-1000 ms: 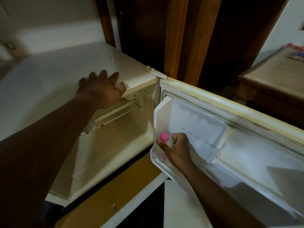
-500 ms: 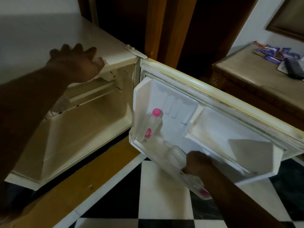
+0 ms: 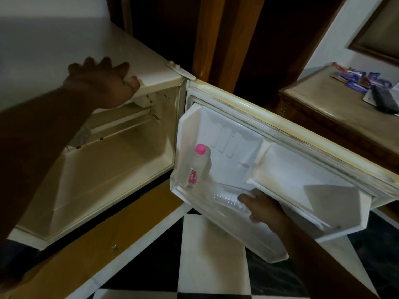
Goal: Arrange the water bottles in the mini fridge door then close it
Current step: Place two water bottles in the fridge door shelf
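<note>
The mini fridge door (image 3: 287,134) stands open to the right, its white inner shelf facing me. A clear water bottle with a pink cap (image 3: 197,167) stands upright at the hinge end of the door shelf. A second clear ribbed bottle (image 3: 226,197) lies on its side in the shelf, and my right hand (image 3: 262,209) is closed around its right end. My left hand (image 3: 103,83) rests flat on the fridge top (image 3: 54,46), fingers spread at the front edge, holding nothing.
The fridge cavity (image 3: 112,165) is open on the left with a shelf rail inside. A wooden side table (image 3: 336,108) with packets and a dark object stands to the right. Black-and-white checkered floor (image 3: 211,255) lies below; a wooden door frame rises behind.
My right hand let go of the pink-capped bottle, left upright, then moved right and down the shelf and now grips the lying bottle. The view shifted right. The left hand stayed put.
</note>
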Motion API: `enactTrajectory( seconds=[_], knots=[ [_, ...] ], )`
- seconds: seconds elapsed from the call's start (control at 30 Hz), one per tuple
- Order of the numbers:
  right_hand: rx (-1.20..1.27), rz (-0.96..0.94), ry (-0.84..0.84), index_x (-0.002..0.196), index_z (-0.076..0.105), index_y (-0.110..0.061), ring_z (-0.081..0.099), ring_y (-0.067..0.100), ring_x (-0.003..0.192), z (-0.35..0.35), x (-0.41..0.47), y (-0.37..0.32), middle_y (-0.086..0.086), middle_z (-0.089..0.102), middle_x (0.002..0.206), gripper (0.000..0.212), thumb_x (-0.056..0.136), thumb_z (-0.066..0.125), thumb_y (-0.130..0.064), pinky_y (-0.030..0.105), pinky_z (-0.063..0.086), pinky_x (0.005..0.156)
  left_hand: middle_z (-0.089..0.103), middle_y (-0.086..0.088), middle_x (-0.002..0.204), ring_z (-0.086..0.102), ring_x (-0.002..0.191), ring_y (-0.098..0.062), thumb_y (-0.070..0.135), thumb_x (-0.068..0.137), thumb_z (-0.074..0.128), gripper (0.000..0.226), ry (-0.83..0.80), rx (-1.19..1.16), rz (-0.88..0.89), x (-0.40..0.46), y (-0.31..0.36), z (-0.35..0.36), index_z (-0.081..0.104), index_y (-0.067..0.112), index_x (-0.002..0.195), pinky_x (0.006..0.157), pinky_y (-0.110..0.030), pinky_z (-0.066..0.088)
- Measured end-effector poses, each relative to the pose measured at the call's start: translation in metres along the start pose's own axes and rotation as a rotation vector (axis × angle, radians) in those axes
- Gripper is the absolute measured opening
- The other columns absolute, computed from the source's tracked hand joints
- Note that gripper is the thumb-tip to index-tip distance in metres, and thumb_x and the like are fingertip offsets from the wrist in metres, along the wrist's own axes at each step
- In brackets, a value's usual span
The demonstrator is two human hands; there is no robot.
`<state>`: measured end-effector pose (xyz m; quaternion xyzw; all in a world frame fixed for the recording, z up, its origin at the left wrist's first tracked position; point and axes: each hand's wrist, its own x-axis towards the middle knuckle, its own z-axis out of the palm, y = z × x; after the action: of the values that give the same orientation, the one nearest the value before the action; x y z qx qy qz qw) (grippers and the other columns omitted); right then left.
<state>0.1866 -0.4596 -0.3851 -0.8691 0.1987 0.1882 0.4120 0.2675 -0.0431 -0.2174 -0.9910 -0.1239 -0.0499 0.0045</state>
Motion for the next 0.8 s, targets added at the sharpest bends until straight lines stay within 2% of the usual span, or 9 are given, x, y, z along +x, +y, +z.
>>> enactTrajectory(
  seconds=[0.2,0.27,0.33,0.4,0.47,0.53,0.6,0.7,0.8],
  knots=[
    [0.565,-0.114,0.123,0.101,0.068,0.004,0.072,0.022,0.063,0.019,-0.009,-0.025,0.027,0.073,0.09,0.022,0.087,0.073,-0.011,0.024,0.06,0.058,0.027,-0.018,0.16,0.027,0.141,-0.045,0.072,0.08,0.002,0.09,0.049,0.044,0.052,-0.011,0.0,-0.008,0.02,0.027,0.156,0.108,-0.06,0.025],
    [0.516,-0.206,0.107,0.11,0.067,0.003,0.067,0.012,0.049,0.019,-0.006,-0.022,0.026,0.072,0.087,0.03,0.086,0.075,-0.012,0.015,0.051,0.045,0.026,-0.018,0.16,0.026,0.142,-0.045,0.069,0.08,0.003,0.089,0.046,0.04,0.046,-0.012,0.002,-0.008,0.02,0.026,0.156,0.109,-0.06,0.024],
    [0.43,-0.265,0.111,0.112,0.068,-0.002,0.065,0.006,0.047,0.02,-0.001,-0.02,0.015,0.073,0.081,0.036,0.082,0.079,-0.019,0.013,0.048,0.045,0.026,-0.019,0.16,0.026,0.142,-0.046,0.068,0.079,0.003,0.09,0.043,0.032,0.043,-0.013,0.002,-0.009,0.021,0.026,0.156,0.109,-0.06,0.023],
    [0.407,-0.344,0.162,0.112,0.069,-0.006,0.071,0.007,0.07,0.022,0.004,-0.018,0.007,0.074,0.092,0.04,0.078,0.082,-0.024,0.018,0.056,0.067,0.028,-0.019,0.159,0.027,0.141,-0.046,0.068,0.079,0.003,0.09,0.047,0.042,0.049,-0.013,0.002,-0.008,0.022,0.026,0.156,0.108,-0.06,0.023],
    [0.345,-0.442,0.243,0.102,0.071,-0.011,0.07,0.016,0.094,0.028,0.006,-0.017,0.004,0.074,0.095,0.039,0.075,0.08,-0.038,0.018,0.049,0.091,0.029,-0.019,0.158,0.028,0.14,-0.046,0.068,0.082,0.004,0.087,0.055,0.055,0.047,-0.01,0.001,-0.007,0.022,0.026,0.155,0.107,-0.06,0.024],
    [0.265,-0.51,0.323,0.084,0.065,-0.023,0.067,0.017,0.085,0.041,0.005,-0.02,-0.006,0.067,0.078,0.035,0.07,0.076,-0.053,0.015,0.044,0.083,0.031,-0.02,0.156,0.03,0.139,-0.046,0.068,0.083,0.005,0.085,0.051,0.07,0.048,-0.009,0.0,-0.006,0.023,0.026,0.154,0.106,-0.06,0.026],
    [0.191,-0.601,0.346,0.083,0.056,-0.027,0.06,0.016,0.079,0.055,0.005,-0.027,-0.013,0.056,0.079,0.038,0.068,0.083,-0.049,0.023,0.046,0.076,0.033,-0.02,0.155,0.032,0.137,-0.047,0.068,0.083,0.005,0.085,0.051,0.08,0.061,-0.009,0.0,-0.007,0.024,0.025,0.154,0.104,-0.06,0.028],
    [0.003,-0.759,0.236,0.108,0.061,-0.023,0.048,0.005,0.098,0.071,0.005,-0.04,-0.008,0.052,0.107,0.055,0.063,0.09,-0.037,0.014,0.042,0.08,0.034,-0.02,0.154,0.033,0.136,-0.047,0.068,0.082,0.004,0.087,0.051,0.085,0.058,-0.01,0.001,-0.008,0.024,0.024,0.154,0.103,-0.06,0.029],
    [-0.133,-0.898,0.038,0.115,0.067,-0.023,0.056,0.011,0.106,0.073,0.003,-0.051,-0.004,0.063,0.115,0.051,0.07,0.086,-0.036,0.032,0.051,0.09,0.031,-0.021,0.156,0.031,0.138,-0.047,0.067,0.081,0.003,0.088,0.04,0.079,0.047,-0.011,0.001,-0.009,0.023,0.024,0.155,0.105,-0.06,0.027]
  ],
)
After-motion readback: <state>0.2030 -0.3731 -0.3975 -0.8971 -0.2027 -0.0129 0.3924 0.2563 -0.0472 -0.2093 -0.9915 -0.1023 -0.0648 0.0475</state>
